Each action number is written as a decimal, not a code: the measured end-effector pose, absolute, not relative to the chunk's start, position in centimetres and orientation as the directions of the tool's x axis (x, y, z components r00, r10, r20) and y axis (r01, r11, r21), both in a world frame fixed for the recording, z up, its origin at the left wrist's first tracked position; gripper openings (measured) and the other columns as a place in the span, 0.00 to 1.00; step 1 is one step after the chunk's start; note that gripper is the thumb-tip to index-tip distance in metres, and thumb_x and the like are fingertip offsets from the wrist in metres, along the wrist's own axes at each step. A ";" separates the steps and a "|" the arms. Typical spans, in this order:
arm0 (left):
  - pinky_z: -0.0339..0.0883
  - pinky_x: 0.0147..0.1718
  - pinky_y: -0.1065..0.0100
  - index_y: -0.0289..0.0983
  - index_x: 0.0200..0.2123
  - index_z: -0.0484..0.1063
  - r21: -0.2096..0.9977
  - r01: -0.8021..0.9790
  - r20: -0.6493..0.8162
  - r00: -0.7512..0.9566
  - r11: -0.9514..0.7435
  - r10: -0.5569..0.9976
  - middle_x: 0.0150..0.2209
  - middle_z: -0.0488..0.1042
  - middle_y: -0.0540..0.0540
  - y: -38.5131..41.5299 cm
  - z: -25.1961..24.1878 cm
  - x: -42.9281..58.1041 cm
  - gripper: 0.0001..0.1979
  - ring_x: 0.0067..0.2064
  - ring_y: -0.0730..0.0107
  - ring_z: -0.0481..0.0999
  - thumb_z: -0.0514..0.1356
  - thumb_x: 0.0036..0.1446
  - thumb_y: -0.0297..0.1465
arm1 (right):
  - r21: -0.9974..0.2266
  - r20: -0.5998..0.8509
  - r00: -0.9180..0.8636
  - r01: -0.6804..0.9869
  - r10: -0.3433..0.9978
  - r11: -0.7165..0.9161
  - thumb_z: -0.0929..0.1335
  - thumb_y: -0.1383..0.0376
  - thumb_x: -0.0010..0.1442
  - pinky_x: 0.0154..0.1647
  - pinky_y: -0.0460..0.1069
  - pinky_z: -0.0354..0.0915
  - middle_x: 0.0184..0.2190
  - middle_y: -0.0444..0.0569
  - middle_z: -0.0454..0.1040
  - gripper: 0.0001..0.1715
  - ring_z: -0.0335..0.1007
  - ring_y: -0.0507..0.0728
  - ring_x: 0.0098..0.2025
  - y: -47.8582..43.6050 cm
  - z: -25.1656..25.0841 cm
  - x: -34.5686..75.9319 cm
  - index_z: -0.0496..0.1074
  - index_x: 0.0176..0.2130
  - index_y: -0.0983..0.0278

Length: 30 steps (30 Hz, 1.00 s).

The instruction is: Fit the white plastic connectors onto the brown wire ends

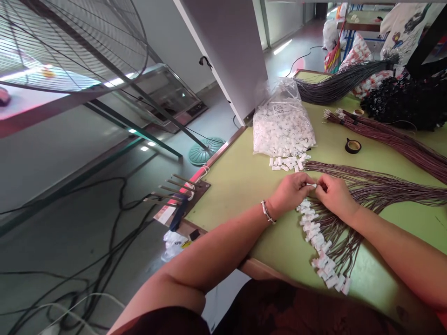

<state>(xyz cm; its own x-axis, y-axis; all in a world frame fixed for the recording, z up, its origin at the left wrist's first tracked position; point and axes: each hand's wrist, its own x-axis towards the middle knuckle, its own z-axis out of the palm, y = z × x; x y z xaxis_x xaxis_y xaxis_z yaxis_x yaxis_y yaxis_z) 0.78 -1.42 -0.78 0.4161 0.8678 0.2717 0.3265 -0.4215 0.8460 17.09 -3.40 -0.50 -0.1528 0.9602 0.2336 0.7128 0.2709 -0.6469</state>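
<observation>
White connector [311,185] is held above the green table [230,195], just beyond the far end of the connector row [317,239]; it is pinched by the left hand [294,191], while the right hand [335,196] is closed at its right end, any wire there being hidden. Light, stiff, rather smooth handling is judged likely; its flat sides should be gripped.

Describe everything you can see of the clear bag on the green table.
The clear bag looks like thin, shiny plastic, crumpled at its upper end, with dark print too small to read. Small white pieces fill most of it. It lies slumped on the green table by the grey panel; loose white pieces lie in front. Neither the left hand nor the right hand touches it.
</observation>
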 end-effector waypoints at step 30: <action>0.70 0.29 0.70 0.35 0.34 0.70 0.783 0.270 0.440 0.395 -0.560 0.806 0.29 0.71 0.47 -1.4 -1.2 1.4 0.04 0.31 0.72 0.73 0.57 0.56 0.29 | -0.955 -0.183 -0.168 0.266 0.969 -0.134 0.63 0.63 0.44 0.20 0.45 0.44 0.14 0.37 0.55 0.06 0.46 0.47 0.18 -2.1 0.4 18.2 0.62 0.21 0.63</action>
<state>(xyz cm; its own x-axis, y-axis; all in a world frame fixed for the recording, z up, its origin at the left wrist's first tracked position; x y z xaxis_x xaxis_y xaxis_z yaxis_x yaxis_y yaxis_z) 1.41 -1.39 -1.17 0.3949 0.8064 0.4401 0.2700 -0.5598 0.7834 18.19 -2.13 0.38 -0.1683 0.9687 -0.1825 0.2661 -0.1336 -0.9546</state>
